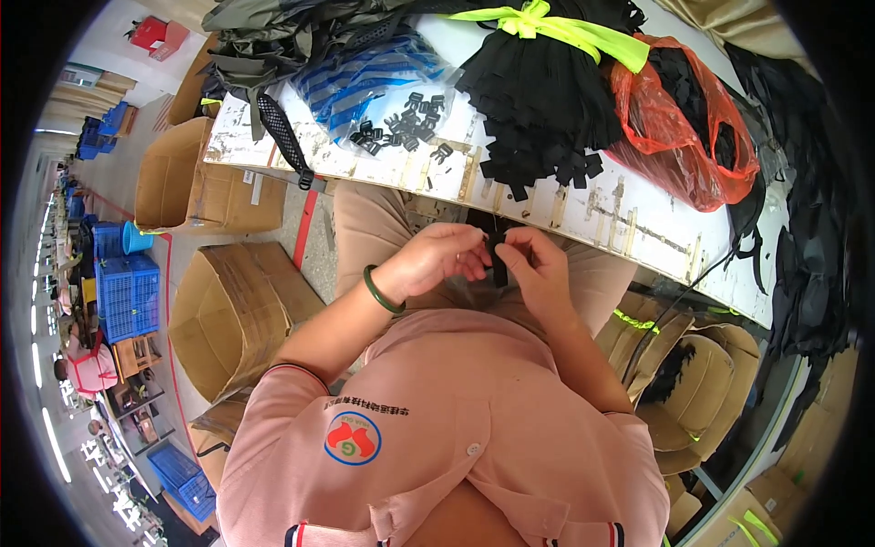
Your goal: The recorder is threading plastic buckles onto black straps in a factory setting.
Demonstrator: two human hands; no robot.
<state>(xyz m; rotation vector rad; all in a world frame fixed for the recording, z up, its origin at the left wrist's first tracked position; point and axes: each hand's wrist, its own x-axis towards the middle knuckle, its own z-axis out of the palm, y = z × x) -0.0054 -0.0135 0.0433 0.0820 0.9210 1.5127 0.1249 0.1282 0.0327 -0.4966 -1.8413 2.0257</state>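
Over my lap, just below the table's front edge, a narrow black strap point(499, 268) hangs between my hands. My right hand point(540, 264) pinches its upper part between thumb and fingers. Close against it on the left, my left hand point(445, 259) has its thumb and forefinger together and the other fingers curled. Whatever sits in that left pinch is too small and dark to make out. Small black plastic side-release buckles point(401, 126) lie loose on the table near a clear bag. To their right rests a thick bundle of black straps point(538, 100), tied with a neon yellow band point(556, 29).
The worn white table point(638, 228) spans the front. On it are a blue-striped plastic bag point(351, 77), dark fabric point(273, 46) and a red plastic bag point(679, 137). Cardboard boxes point(232, 319) stand left, another box point(702, 392) right. Blue crates point(128, 296) and people are farther left.
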